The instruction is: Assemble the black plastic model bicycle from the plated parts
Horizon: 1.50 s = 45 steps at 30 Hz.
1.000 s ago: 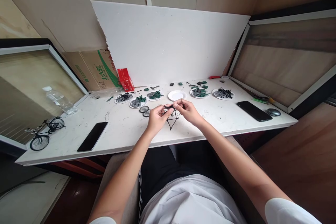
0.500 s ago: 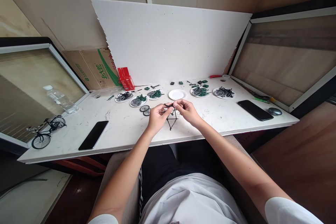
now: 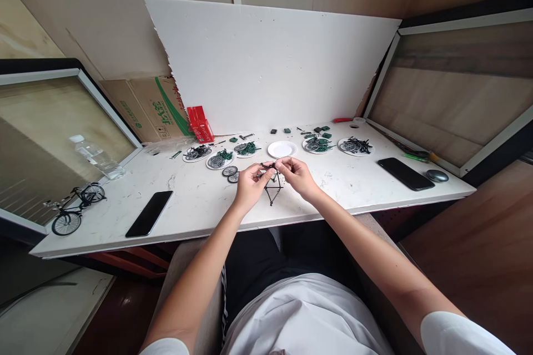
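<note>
White bench [image 3: 333,194] leaves open room before the black phone [image 3: 406,174] near its right end. Left hand [image 3: 251,182] and right hand [image 3: 297,177], barely moved this last second, pinch a black frame [image 3: 273,188] above mid front edge, grip closed; the same step seems in hand. Two wheels [image 3: 229,171] lie just left.

Centre: 2 bare hands [image 3: 251,186], 1 black model bicycle frame [image 3: 273,188], 2 loose spoked wheels [image 3: 229,171]. Mid-picture row: 6 paper plates [image 3: 282,149], 5 carrying model parts [image 3: 356,146]. Smartphones [image 3: 149,214]: 2, 1 lower left, 1 centre right. Left: 1 model bicycle [image 3: 77,211], 1 water bottle [image 3: 97,158], 1 cardboard box [image 3: 145,108], 1 red box [image 3: 200,124]. Right: 1 computer mouse [image 3: 437,176].
</note>
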### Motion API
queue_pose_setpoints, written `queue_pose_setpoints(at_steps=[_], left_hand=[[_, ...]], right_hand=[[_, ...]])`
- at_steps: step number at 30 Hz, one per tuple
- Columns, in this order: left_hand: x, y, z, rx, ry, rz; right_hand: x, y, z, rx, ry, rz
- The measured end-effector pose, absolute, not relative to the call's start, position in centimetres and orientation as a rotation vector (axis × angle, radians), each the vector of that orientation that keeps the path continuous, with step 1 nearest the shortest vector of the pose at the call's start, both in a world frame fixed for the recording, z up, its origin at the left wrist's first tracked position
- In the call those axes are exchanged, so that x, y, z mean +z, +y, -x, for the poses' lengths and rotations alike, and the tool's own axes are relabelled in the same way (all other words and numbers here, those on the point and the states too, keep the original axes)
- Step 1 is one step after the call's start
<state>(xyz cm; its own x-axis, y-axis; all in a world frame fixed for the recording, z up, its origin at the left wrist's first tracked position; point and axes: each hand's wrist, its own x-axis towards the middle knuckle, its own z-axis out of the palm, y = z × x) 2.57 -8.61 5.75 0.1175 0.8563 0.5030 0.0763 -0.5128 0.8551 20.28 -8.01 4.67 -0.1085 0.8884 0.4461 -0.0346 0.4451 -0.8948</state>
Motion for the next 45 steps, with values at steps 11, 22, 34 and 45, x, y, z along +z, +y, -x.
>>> queue_pose_setpoints(at_steps=[11, 22, 34, 45], left_hand=[[5.76, -8.65, -2.64, 1.459, 0.911, -1.728], [5.74, -8.65, -2.61, 1.455, 0.915, -1.73], [5.31, -8.27, -2.48, 1.465, 0.918, -1.772], [5.32, -8.21, -2.31, 1.457, 0.943, -1.809]], right_hand=[[4.23, -7.84, -20.24, 0.957, -1.451, 0.806], [3.87, -7.69, -20.17, 0.922, -1.467, 0.82], [3.93, -7.64, -20.32, 0.748, -1.513, 0.784], [4.33, -7.99, -20.46, 0.662, -1.575, 0.801]])
